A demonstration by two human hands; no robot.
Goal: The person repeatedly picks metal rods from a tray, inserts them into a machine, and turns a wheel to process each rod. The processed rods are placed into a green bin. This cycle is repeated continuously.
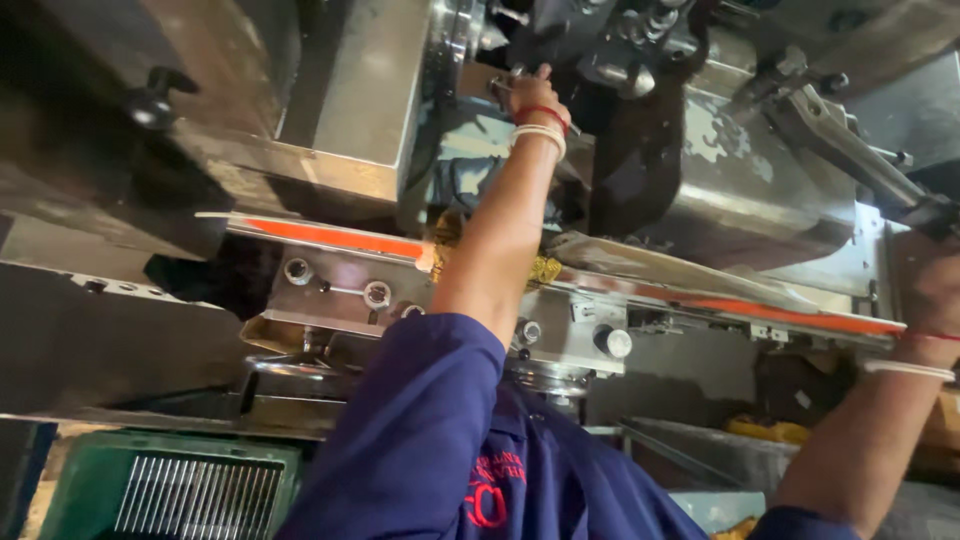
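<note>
Left hand (530,95) apparently gripping a metal fitting (500,88) inside the machine (720,170).

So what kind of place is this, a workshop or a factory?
Most likely a factory floor: a large steel machine with bolted plates and an orange-edged rail, a green crate below, and the left hand reaching into the mechanism.

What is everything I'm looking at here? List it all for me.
Metal machine: one, grey steel, fills the upper view.
Orange strip: one, orange, runs along the machine's edge across the middle.
Round bolts: several, silver, on the plate under the strip.
Black knob: one, upper left.
Green crate: one, bottom left.
Yellow bits: some, lower right.
Left hand: reaching up into the machine, on a metal part; red and white bangles at the wrist.
Right hand: at the machine's right edge, partly out of view.
Blue sleeves: dark blue, bottom.
</note>
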